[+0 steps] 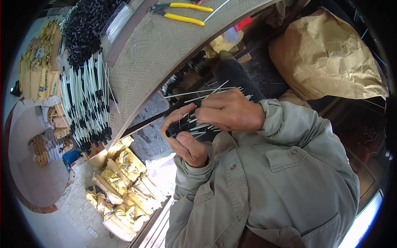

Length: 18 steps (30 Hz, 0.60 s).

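Note:
My left hand [187,142] is wrapped round a bundle of thin white sticks [201,129] with a black end piece [175,129] showing between thumb and fingers. Over the same bundle, my right hand [229,110] bends its fingers down onto the sticks, close to the left fingertips. Its fingertips are partly hidden, so exactly what they pinch is hard to see. More white sticks poke out beyond both hands, above my lap. Both hands are close together in front of my grey shirt.
A curved grey table [142,53] carries yellow-handled cutters [184,12], a heap of black parts [84,31], and many white sticks with black pieces [84,99]. A large brown paper bag [326,53] stands at right. Wrapped yellow-brown packages [124,186] lie at lower left.

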Tool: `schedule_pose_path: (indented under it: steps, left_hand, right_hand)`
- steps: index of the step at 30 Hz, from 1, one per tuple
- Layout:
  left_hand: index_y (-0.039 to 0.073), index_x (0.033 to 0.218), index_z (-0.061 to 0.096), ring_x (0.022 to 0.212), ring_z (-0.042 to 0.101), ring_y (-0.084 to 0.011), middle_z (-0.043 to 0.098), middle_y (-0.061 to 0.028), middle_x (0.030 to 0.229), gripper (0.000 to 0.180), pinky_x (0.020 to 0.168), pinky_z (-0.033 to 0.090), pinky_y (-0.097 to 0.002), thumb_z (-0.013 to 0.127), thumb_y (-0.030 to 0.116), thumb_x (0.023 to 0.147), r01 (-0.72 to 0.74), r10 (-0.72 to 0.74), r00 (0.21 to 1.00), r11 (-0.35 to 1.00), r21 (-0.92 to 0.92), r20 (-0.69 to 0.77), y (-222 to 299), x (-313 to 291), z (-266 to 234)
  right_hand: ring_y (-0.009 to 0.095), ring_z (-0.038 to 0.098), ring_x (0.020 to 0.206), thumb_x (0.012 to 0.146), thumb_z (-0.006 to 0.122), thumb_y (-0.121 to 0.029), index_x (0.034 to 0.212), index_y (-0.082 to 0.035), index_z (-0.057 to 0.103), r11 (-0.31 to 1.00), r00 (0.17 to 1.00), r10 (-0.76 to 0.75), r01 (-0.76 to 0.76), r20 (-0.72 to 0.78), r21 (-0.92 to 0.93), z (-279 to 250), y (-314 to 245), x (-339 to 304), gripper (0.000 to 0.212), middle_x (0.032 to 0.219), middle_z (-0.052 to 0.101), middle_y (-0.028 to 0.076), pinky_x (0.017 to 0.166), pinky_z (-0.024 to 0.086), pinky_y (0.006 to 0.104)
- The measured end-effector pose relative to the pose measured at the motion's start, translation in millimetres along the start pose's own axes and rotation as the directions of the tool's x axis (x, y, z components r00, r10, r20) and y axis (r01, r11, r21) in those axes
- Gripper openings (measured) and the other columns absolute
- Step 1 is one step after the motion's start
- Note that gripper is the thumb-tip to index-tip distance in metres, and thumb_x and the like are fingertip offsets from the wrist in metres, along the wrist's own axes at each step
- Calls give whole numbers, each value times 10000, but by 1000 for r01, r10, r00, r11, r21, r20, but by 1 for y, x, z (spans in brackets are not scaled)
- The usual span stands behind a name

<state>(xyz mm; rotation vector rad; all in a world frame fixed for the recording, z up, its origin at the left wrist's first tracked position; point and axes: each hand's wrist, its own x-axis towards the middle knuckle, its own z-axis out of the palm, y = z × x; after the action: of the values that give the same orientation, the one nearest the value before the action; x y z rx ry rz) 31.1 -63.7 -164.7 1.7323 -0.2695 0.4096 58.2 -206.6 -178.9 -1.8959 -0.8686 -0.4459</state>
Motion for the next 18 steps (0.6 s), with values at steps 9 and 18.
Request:
schedule_pose_path:
  steps: [9, 18]
  left_hand:
    - [-34, 1024, 353, 923, 519, -270, 539, -266, 992, 407, 845, 400, -365, 325, 360, 927, -16, 17, 1000, 998, -57, 20, 1, -2, 3]
    - [-21, 945, 364, 901, 582, -296, 591, -239, 924, 198, 854, 433, -384, 502, 9, 807, -10, 8, 1000, 997, -75, -23, 11, -1, 15]
  right_hand:
    - [230, 534, 600, 627, 615, -25, 781, -78, 482, 983, 989, -40, 13, 143, 185, -16, 10, 9, 211, 691, 455, 65, 471, 415, 323]
    - [260, 566, 680, 664, 632, -17, 905, -46, 535, 981, 952, 8, -68, 307, 184, -24, 3, -3, 261, 787, 515, 97, 560, 453, 319]
